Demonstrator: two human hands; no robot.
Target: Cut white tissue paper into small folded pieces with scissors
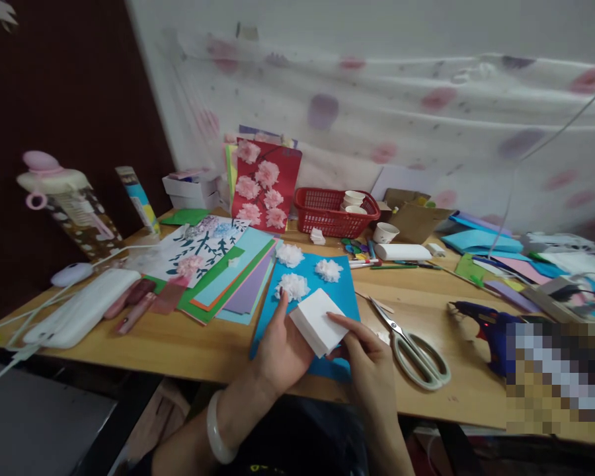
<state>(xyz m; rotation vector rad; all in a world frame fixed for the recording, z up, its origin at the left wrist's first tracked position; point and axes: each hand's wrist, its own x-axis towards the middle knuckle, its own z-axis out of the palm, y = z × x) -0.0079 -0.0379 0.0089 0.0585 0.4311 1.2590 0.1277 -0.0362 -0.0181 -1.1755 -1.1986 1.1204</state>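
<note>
A thick stack of white square paper [322, 320] is held between both hands above the front part of a blue sheet [266, 317]. My left hand [283, 347] supports the stack from below and the left, its thumb pointing up beside it. My right hand [369, 354] grips the stack's right corner, index finger on top. Behind the stack, white ruffled paper flowers lie on the blue sheet: one at the upper left [290, 255], one at the right [328, 270], one at the lower left [292, 287].
Scissors [419, 360] and a blue glue gun [493, 330] lie to the right. Colored sheets [238, 284] and a white power bank [84, 307] are left. Behind stand a red basket [322, 211] and a red card with pink flowers [266, 185].
</note>
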